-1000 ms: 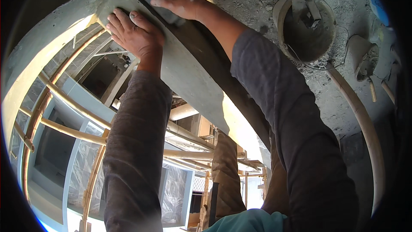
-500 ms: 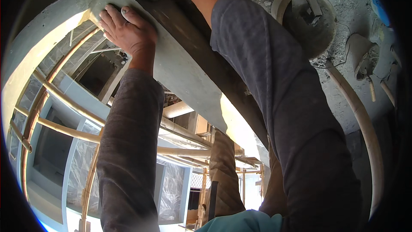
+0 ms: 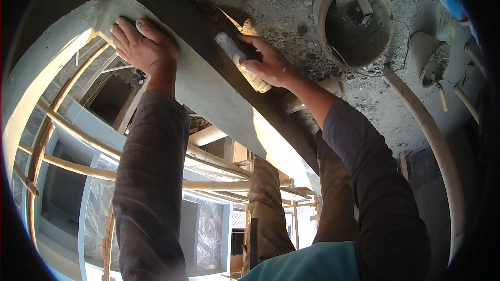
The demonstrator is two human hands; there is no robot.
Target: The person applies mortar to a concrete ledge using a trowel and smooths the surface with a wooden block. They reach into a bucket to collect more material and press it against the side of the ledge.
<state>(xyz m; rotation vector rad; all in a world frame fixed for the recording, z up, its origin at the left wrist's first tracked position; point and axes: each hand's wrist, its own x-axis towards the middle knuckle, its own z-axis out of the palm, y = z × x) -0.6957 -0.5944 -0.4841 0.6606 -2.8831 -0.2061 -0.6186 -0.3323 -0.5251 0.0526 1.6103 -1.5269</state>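
Observation:
My left hand [image 3: 144, 47] lies flat on the smooth grey top of a concrete ledge [image 3: 208, 91], near its far corner, with the fingers stretched out. To its right, my right hand [image 3: 268, 62] grips a grey, elongated slab-like tool [image 3: 229, 47] at the dark inner side of the ledge. What kind of tool it is cannot be made out. Bright sunlit patches lie beside and below the tool. My fingers hide part of it.
At the upper right stands a round tub [image 3: 327, 47] with a flat tool [image 3: 361, 5] in it. Beside it a smaller bucket [image 3: 419, 54] lies tipped. A bamboo pole [image 3: 427, 125] curves at right. Bamboo scaffolding [image 3: 78, 166] and a drop lie left of the ledge. Rubble covers the floor.
My right hand has come back from the top edge, nearer to me along the ledge, bringing the grey tool into fuller view. My left hand keeps its place on the ledge.

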